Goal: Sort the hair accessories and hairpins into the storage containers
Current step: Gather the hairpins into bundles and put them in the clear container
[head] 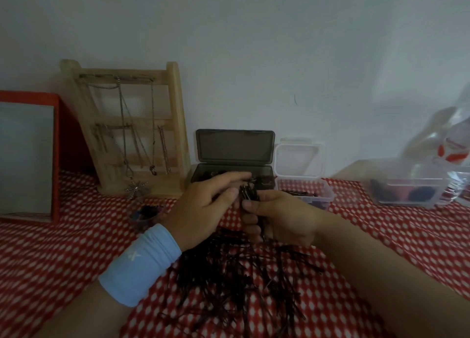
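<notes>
A heap of dark hairpins [236,271] lies on the red dotted cloth in front of me. My right hand [279,218] grips an upright bundle of hairpins [249,192]. My left hand [203,205], with a light blue wristband, touches the top of that bundle with thumb and fingers. Just behind the hands stands an open dark grey box [264,172] with its lid raised and pins inside. Beside it on the right sits a small clear box [328,190], lid up, holding a few pins.
A wooden rack [175,124] with hanging chains stands at the back left, next to a red-framed mirror [28,157]. A small cup of dark items [145,215] sits left of my left hand. A clear tub [409,195] and plastic bag [445,144] are at right.
</notes>
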`<act>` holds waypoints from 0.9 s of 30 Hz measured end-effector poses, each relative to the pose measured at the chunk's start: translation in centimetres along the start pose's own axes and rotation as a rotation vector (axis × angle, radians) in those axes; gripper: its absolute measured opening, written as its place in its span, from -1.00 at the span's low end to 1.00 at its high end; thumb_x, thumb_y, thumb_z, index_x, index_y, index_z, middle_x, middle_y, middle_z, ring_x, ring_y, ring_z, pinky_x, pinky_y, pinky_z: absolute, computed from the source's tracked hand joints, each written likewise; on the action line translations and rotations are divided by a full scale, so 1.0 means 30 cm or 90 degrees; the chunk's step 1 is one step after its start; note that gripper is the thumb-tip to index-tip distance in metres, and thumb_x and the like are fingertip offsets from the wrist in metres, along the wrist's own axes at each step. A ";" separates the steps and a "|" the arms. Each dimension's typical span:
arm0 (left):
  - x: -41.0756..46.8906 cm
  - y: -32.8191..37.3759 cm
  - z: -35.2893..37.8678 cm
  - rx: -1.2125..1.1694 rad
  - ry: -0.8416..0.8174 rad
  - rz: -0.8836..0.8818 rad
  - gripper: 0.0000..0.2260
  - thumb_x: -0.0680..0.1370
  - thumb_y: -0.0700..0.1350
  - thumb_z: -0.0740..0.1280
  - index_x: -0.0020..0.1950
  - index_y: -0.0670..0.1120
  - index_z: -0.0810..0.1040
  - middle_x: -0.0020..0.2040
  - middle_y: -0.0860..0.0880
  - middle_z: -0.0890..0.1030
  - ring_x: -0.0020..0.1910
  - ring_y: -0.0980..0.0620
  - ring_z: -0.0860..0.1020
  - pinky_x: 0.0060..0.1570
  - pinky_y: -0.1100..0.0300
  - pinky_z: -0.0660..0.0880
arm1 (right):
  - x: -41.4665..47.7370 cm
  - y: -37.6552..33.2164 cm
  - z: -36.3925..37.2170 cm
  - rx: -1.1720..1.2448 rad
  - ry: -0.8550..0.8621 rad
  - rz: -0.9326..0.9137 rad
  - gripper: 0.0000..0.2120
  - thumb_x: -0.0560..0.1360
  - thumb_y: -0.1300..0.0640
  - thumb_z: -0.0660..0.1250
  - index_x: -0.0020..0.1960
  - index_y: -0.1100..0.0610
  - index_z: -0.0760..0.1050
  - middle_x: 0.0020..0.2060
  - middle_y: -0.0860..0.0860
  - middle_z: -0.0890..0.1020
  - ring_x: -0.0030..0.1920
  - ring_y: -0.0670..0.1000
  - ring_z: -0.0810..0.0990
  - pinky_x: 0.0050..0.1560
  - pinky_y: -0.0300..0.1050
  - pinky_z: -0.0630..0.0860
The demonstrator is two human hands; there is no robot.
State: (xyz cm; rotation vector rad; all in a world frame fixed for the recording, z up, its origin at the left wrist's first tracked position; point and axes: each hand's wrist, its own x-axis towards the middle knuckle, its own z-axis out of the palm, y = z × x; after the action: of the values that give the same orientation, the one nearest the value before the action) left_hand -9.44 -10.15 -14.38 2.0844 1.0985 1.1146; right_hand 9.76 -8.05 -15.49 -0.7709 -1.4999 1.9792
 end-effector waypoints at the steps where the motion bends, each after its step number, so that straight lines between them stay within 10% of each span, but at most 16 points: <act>1: 0.004 0.003 0.003 0.023 -0.015 0.015 -0.66 0.62 -0.01 0.15 0.39 0.15 0.47 0.20 0.18 0.61 0.23 0.29 0.51 0.30 0.27 0.40 | -0.002 0.003 -0.004 0.005 -0.008 0.009 -0.89 0.66 0.18 0.18 -0.03 0.13 0.43 -0.33 0.01 0.41 -0.32 -0.01 0.40 -0.26 -0.12 0.40; 9: 0.075 0.010 0.041 0.155 -0.152 0.008 -0.56 0.67 -0.03 0.14 0.55 0.15 0.17 0.50 0.25 0.25 0.46 0.37 0.17 0.42 0.47 0.05 | -0.020 -0.010 -0.039 0.024 0.033 -0.007 -0.87 0.59 0.14 0.25 -0.07 0.20 0.49 -0.28 0.09 0.49 -0.33 0.01 0.43 -0.30 -0.15 0.41; 15: 0.084 0.025 0.048 0.178 -0.153 -0.005 -0.65 0.68 -0.03 0.12 0.46 0.19 0.35 0.42 0.21 0.41 0.38 0.29 0.34 0.41 0.31 0.24 | -0.018 -0.021 -0.037 0.024 0.040 0.016 -0.89 0.62 0.15 0.22 -0.03 0.18 0.46 -0.33 0.04 0.41 -0.35 -0.01 0.39 -0.30 -0.17 0.37; 21: 0.090 0.068 0.072 -0.570 0.104 -0.320 -0.66 0.68 0.00 0.10 0.38 -0.13 0.42 0.28 -0.16 0.57 0.26 -0.08 0.55 0.34 -0.05 0.42 | -0.015 -0.091 -0.044 0.190 0.018 -0.116 -0.85 0.63 0.13 0.11 -0.07 0.11 0.41 -0.31 0.00 0.32 -0.33 -0.04 0.31 -0.29 -0.18 0.31; 27: 0.066 0.152 0.143 -0.888 0.048 -0.471 -0.46 0.66 0.06 0.12 0.37 -0.40 0.33 0.30 -0.37 0.47 0.35 -0.28 0.42 0.36 -0.13 0.33 | -0.016 -0.132 -0.072 0.196 0.132 -0.284 -0.86 0.62 0.29 0.08 -0.03 0.14 0.39 -0.31 0.03 0.40 -0.31 0.00 0.40 -0.19 -0.09 0.39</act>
State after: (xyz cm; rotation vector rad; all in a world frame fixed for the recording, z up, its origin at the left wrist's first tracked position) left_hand -3.28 -11.21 -12.37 0.4891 0.6294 1.0386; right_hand 11.94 -6.00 -12.07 -0.4469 -1.0967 1.6778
